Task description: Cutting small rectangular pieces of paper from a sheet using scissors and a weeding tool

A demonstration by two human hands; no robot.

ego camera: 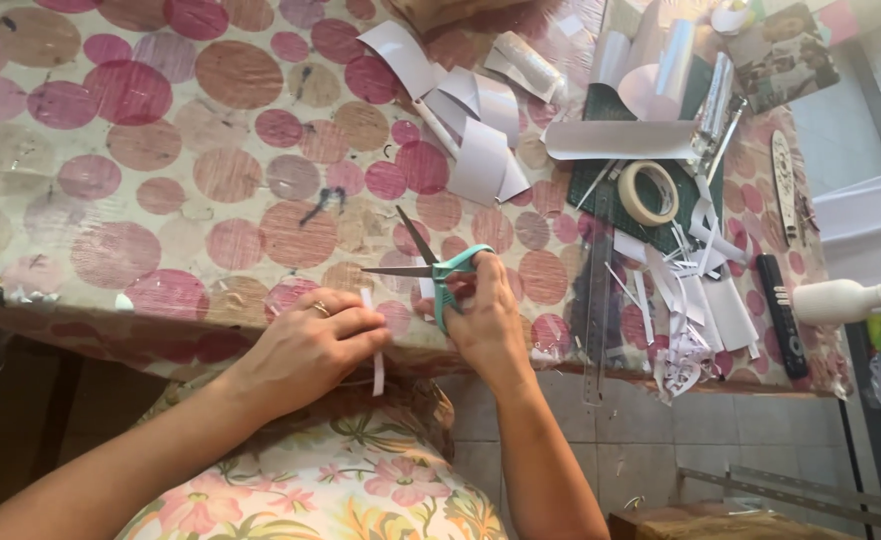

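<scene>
Teal-handled scissors (438,268) sit in the right hand (485,318) at the near edge of the worktop (160,200), their blades parted and pointing toward the far-left corner. The fingers of that hand are threaded through the handle loops and curled around them. Just beside it, the left hand (310,345) pinches a narrow white paper strip (374,350) between thumb and pressed-together fingers; the strip hangs down over the near edge. A ring shows on one left finger. The worktop wears a cloth printed with pink and brown circles. Toward the far-right corner lie curled white paper pieces (480,130), a roll of tape (648,192) on a dark green cutting mat (600,175), and a clear ruler (594,300) reaching the near edge. White paper scraps (695,300) pile near the right edge, next to a black remote (780,315).
</scene>
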